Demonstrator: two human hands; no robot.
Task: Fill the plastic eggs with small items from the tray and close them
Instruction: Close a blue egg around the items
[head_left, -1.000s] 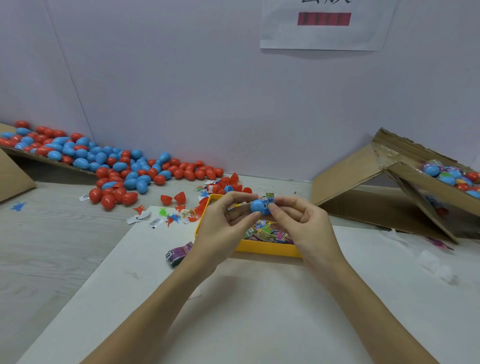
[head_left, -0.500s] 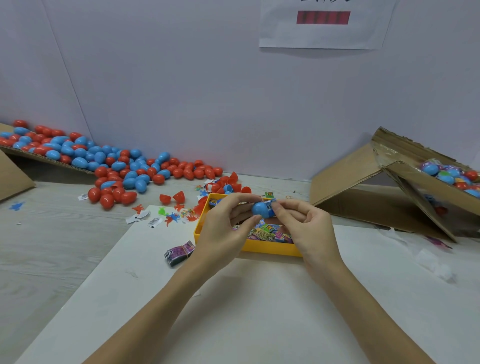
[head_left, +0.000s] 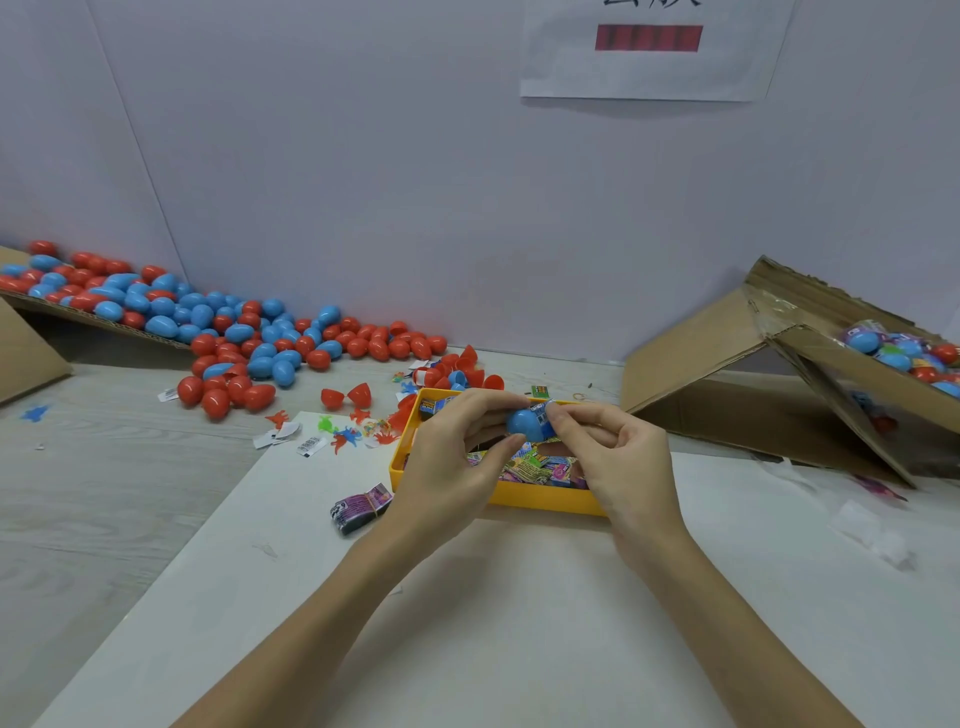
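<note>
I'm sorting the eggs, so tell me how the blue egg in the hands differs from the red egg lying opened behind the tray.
The blue egg is held above the yellow tray by both hands; the opened red egg lies untouched on the table. A packet pokes from the blue egg; the red halves gape.

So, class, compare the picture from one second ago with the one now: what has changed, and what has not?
Very little moved. The blue egg has turned in the fingers: it lay lengthwise a second ago and now shows a rounder end. The left hand and right hand keep their grip on it over the yellow tray. The egg pile, the cardboard box and the purple packet stayed put.
</note>
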